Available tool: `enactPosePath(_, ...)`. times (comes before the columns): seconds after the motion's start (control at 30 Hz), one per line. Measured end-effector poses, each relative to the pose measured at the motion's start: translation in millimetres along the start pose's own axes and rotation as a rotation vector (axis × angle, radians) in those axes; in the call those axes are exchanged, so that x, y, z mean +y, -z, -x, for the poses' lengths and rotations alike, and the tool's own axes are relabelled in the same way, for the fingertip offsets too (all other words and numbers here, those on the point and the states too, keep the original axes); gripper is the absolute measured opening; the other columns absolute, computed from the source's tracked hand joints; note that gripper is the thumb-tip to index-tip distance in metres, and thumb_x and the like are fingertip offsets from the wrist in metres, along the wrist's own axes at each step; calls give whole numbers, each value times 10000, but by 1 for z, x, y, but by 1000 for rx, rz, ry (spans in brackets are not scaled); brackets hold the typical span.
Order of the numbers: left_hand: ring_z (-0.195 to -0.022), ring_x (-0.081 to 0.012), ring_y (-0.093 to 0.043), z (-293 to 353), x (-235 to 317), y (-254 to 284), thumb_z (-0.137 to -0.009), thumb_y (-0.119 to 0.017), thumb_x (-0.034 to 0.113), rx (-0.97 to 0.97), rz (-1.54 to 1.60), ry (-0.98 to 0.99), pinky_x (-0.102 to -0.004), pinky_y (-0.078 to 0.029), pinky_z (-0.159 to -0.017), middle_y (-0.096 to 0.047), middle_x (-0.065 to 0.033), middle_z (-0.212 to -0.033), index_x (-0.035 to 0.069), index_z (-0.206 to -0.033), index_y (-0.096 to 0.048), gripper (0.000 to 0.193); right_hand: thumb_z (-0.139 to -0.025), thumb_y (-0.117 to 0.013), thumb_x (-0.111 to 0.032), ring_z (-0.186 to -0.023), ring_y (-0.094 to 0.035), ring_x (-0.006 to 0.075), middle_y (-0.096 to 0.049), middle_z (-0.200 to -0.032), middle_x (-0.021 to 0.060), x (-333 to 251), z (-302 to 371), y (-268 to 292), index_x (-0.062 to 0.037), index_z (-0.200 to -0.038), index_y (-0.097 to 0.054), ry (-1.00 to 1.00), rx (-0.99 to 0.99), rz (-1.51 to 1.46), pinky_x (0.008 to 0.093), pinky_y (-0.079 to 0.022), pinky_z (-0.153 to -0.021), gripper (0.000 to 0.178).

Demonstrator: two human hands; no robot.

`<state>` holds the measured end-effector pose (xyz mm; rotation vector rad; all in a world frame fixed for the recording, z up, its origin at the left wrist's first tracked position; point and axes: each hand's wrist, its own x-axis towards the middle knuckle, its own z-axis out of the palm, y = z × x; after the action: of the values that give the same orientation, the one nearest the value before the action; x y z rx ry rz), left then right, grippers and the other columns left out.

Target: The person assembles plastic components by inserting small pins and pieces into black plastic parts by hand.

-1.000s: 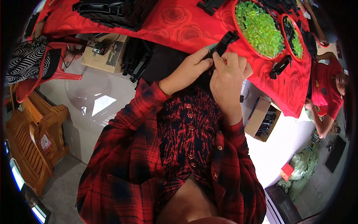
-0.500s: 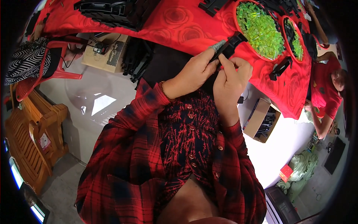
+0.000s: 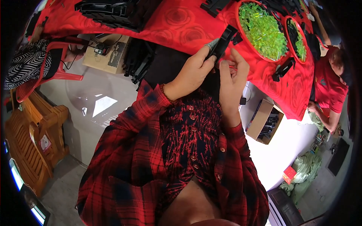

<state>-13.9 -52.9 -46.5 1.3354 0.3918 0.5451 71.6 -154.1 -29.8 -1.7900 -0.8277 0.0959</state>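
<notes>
My left hand (image 3: 194,71) grips a long black plastic part (image 3: 223,40) and holds it tilted up over the table's near edge. A grey cover sits on a finger of that hand, against the part. Just right of the part is my right hand (image 3: 233,77), with index finger and thumb apart and the other fingers partly curled. It looks free of the part, and I see nothing in it. Past the part's far end stands a red-rimmed basin (image 3: 241,28) full of small yellow-green clear pieces (image 3: 262,32).
A red rose-patterned cloth (image 3: 181,17) covers the table. Stacked black parts (image 3: 113,13) lie at the far left. A smaller basin (image 3: 304,56) and a loose black part (image 3: 283,69) are on the right. Below stands an open carton (image 3: 260,124). A person in red (image 3: 330,83) sits at right.
My right hand has come off the black part and its fingers have opened. The part has turned more upright in my left hand. The person at right has shifted.
</notes>
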Motion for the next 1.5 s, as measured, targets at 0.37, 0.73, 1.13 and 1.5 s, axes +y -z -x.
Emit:
enactPosePath(0.37,-1022,-83,-538,0,-6,-1,-1015,-472,51,6,182,18,-265,-463,-910,-584,-15,-1122,-1,-1387,-490,376,-917,-704,-109,-919,-546,107,-530,-1103,67,-2,-4,-7,18,-1268,-580,-343,-127,-425,260,-485,-795,393)
enactPosePath(0.73,-1157,-161,-567,0,3,4,-990,-441,123,-98,571,182,-300,-420,-1032,-591,-68,-1249,-7,-1412,-472,442,-890,-690,-71,-856,-528,135,-521,-988,66,2,-1,-14,9,-1236,-596,-223,-68,-195,274,-469,-769,367)
enactPosePath(1.13,-1098,-199,-616,0,-12,1,-1089,-381,328,-13,935,428,-366,-483,-998,-634,-56,-1200,100,-1339,-522,367,-885,-634,-41,-934,-545,251,-575,-1078,150,-3,5,-24,-1,-1317,-524,-89,-79,78,381,-471,-847,448)
enactPosePath(1.5,-1082,-191,-603,1,-14,-1,-1084,-407,237,35,1044,424,-356,-479,-995,-624,-47,-1189,89,-1358,-542,340,-943,-640,-45,-928,-563,110,-591,-1091,81,-6,6,-23,35,-1296,-459,-387,-99,-211,250,-477,-825,405)
